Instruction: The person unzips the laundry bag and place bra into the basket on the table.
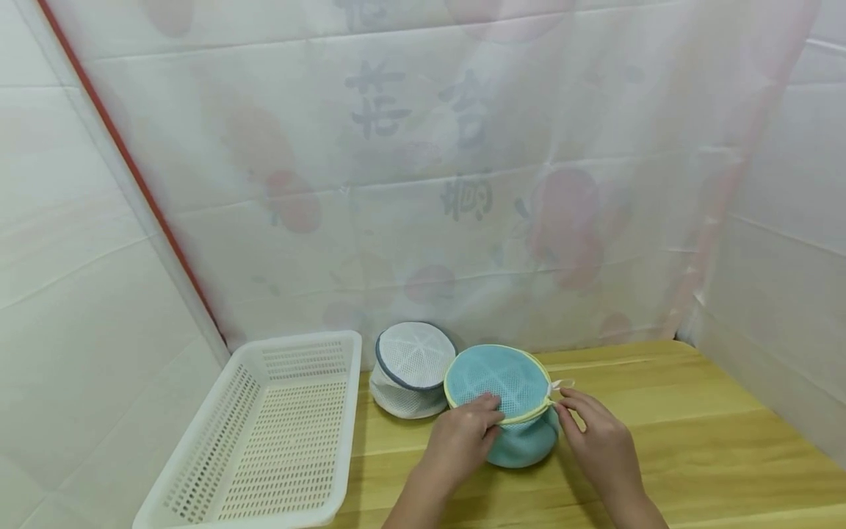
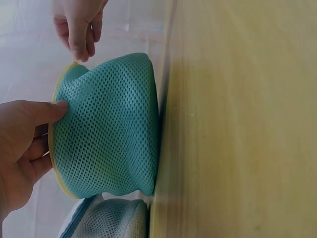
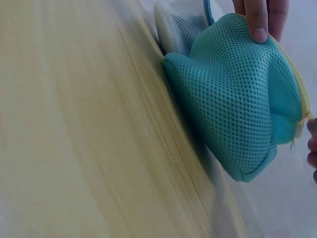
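Note:
A teal mesh laundry bag [image 1: 523,445] with a yellow zippered rim stands on the wooden table. My left hand [image 1: 459,439] grips its rim, thumb against the mesh side and fingers over the round top, as the left wrist view also shows. At the bag's right edge, my right hand [image 1: 601,444] pinches the yellow zipper end [image 3: 305,115] between thumb and fingertips. A white loop or tag sticks out beside those fingertips; whether they hold the zipper's slider is too small to tell. Just behind and left is a white mesh laundry bag [image 1: 416,355] with a dark blue rim.
A white plastic basket [image 1: 354,419] with slotted walls stands on the left of the table. Wood-grain tabletop [image 1: 734,448] extends to the right. Pale printed sheets [image 1: 410,242] hang behind and on both sides.

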The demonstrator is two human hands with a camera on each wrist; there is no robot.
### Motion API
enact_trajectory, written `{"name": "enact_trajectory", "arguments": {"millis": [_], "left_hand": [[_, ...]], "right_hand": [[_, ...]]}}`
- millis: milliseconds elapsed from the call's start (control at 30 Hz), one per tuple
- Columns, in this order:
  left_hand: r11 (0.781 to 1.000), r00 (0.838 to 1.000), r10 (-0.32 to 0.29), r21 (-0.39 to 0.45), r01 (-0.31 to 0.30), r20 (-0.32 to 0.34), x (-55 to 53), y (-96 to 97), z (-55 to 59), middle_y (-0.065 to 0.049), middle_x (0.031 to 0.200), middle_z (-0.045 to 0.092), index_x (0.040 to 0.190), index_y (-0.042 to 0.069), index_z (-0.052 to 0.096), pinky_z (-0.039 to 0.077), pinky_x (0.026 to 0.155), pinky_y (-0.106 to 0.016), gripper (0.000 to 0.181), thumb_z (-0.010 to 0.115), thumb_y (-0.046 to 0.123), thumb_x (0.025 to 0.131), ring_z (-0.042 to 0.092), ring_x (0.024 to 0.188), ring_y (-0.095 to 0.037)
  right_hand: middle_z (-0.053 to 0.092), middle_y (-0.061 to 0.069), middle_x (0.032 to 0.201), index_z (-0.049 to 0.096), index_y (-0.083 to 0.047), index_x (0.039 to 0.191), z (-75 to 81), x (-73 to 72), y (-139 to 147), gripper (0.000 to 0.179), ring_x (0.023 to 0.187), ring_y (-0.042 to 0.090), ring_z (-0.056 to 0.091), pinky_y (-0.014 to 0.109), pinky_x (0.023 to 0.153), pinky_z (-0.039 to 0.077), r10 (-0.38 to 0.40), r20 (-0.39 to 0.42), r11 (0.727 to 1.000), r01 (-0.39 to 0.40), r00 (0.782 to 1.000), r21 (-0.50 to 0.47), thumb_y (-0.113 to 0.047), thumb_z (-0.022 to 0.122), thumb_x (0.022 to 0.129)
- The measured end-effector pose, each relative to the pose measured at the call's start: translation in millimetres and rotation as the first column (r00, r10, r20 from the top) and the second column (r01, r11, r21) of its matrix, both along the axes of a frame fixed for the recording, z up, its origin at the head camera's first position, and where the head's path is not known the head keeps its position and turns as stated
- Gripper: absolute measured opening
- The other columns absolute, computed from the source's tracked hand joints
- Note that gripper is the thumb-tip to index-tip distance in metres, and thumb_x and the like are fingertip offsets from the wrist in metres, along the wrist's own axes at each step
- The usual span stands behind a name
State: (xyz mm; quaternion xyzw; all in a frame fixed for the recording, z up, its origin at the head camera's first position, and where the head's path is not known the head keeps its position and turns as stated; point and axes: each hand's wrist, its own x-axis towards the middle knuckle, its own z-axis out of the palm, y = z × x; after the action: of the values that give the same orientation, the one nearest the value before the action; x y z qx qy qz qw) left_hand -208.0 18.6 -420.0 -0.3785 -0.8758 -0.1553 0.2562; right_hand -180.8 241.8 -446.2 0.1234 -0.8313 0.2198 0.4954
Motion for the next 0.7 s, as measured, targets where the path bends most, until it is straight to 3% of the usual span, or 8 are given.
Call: {"name": "enact_trajectory", "arguments": {"millis": [133,233,400,533,700], "left_hand": [[1.0,1.0,0.01,0.025,-0.01,-0.003,0.6,2.0,-3.7,0.004,0.122,0.07,0.105,0.019,0.078,0.052,0.095,-0.019,0.024,0.081,0.02,0.081,0.063,0.116,-0.005],[0.999,1.0,0.016,0.04,-0.015,-0.025,0.3,3.4,-5.3,0.004,0.12,0.07,0.104,0.018,0.078,0.053,0.094,-0.019,0.024,0.082,0.019,0.08,0.064,0.115,-0.007],[0.998,0.998,0.035,0.05,-0.032,-0.06,1.2,6.5,-5.8,0.003,0.119,0.071,0.102,0.018,0.079,0.054,0.091,-0.02,0.024,0.083,0.02,0.078,0.065,0.113,-0.007],[0.998,0.995,0.049,0.045,-0.045,-0.085,2.1,8.3,-5.7,0.004,0.117,0.072,0.101,0.019,0.079,0.055,0.089,-0.02,0.023,0.083,0.021,0.079,0.066,0.111,-0.006],[0.998,0.996,0.03,0.051,-0.026,-0.084,2.0,8.4,-5.6,0.003,0.117,0.072,0.102,0.018,0.078,0.054,0.092,-0.02,0.02,0.08,0.024,0.083,0.066,0.112,-0.007]], "right_hand": [[0.074,0.012,0.105,0.075,-0.001,0.094,-2.5,-0.7,-1.0,0.025,0.092,0.032,0.07,-0.004,0.096,0.031,0.045,0.021,0.999,-0.045,0.999,0.007,-0.003,0.08,0.07],[0.072,0.013,0.109,0.074,-0.001,0.102,-3.5,-1.7,-4.2,0.023,0.096,0.032,0.068,0.0,0.101,0.032,0.139,0.012,0.99,-0.14,0.99,0.029,-0.016,0.072,0.084],[0.071,0.013,0.11,0.074,0.001,0.103,-4.0,-4.5,-11.8,0.046,0.1,0.028,0.067,0.005,0.105,0.035,0.247,-0.04,0.965,-0.242,0.968,0.1,-0.038,0.05,0.102],[0.072,0.012,0.108,0.075,0.0,0.1,-8.8,-7.8,-14.4,0.049,0.1,0.028,0.066,0.007,0.107,0.034,0.258,-0.084,0.958,-0.244,0.963,0.149,-0.039,0.046,0.104],[0.073,0.011,0.105,0.076,-0.001,0.097,-12.9,-8.7,-15.2,0.051,0.096,0.032,0.067,0.007,0.109,0.032,0.224,-0.093,0.964,-0.207,0.97,0.164,-0.04,0.044,0.104]]}}
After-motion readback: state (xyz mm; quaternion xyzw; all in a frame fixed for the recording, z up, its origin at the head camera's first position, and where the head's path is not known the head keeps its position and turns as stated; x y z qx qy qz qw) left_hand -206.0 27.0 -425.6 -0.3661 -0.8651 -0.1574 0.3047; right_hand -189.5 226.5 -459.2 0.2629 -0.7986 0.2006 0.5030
